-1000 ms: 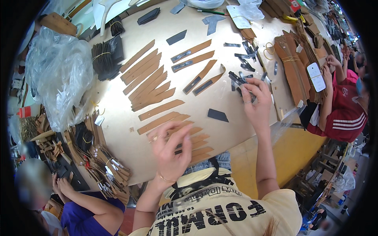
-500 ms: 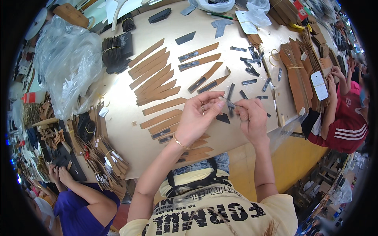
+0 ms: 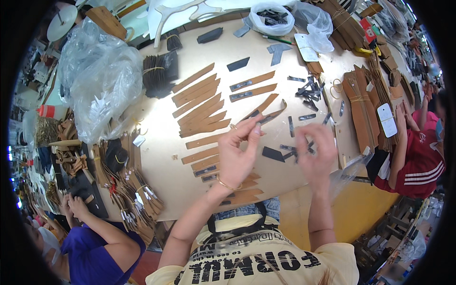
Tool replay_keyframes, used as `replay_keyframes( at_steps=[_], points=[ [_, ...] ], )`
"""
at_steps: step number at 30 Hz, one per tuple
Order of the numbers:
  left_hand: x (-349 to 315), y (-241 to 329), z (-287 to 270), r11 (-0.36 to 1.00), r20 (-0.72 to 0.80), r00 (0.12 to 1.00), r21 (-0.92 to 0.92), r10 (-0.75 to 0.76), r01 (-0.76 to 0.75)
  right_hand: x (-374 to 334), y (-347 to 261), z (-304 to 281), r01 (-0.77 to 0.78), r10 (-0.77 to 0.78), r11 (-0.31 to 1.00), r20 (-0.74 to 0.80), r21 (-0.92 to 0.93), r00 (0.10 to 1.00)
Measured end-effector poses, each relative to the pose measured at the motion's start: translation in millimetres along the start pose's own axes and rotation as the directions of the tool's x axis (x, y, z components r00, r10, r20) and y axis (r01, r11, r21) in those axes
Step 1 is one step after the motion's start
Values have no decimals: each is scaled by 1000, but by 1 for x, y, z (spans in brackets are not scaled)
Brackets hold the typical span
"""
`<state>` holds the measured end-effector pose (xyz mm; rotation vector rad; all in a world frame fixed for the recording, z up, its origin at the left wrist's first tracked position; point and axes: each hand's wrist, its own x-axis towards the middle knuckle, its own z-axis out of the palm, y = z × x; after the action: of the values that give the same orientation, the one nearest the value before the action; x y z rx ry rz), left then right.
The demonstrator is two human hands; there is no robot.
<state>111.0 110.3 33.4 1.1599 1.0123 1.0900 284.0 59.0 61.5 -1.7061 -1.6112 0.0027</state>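
Your left hand (image 3: 237,154) is raised over the middle of the tan table (image 3: 161,142), thumb and fingertips pinched on one long brown strip with a dark insert (image 3: 266,116) that slants up toward two o'clock, clear of the tabletop. Your right hand (image 3: 314,151), at three o'clock from the left, is blurred; its fingers curl above a few small dark pieces (image 3: 289,151), and you cannot tell whether it grips one. Just beside it, toward nine o'clock, lies one dark wedge-shaped patch (image 3: 272,154). At eleven o'clock from your left hand a fan of roughly ten bare brown strips (image 3: 199,107) lies flat, and two more strips with dark inserts (image 3: 251,86) sit at twelve o'clock. A loose heap of small dark pieces (image 3: 308,90), too many to count, lies at one o'clock. Under your left wrist, about six more strips (image 3: 209,164) run toward the near edge, at six o'clock. Open table runs at nine o'clock, between the strips and the clear plastic bags (image 3: 97,90). The right edge is crowded by bundled tan sleeves (image 3: 361,107), where a person in a red top (image 3: 420,156) is working. A person in a purple top (image 3: 102,247) sits at seven o'clock.
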Motion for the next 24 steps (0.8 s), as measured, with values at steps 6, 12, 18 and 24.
replay_keyframes(
  at_steps=[6, 12, 18, 24],
  points=[
    [-6, 6, 3, 970, 91, 982, 168, 164, -178, -2, -36, 17, -55, 29, 989, 177, 140, 984],
    [-7, 8, 0, 938, 150, 962, 230, 230, -260, 5, -40, 7, -9, -10, 997, 241, 77, 970],
    [-10, 10, 3, 928, 166, 964, 276, 209, -249, 4, -38, 8, 11, -19, 999, 228, 36, 974],
    [-7, 6, 5, 975, 132, 986, 184, 99, -123, 3, -33, 11, 23, -33, 998, 184, 56, 982]
  ],
)
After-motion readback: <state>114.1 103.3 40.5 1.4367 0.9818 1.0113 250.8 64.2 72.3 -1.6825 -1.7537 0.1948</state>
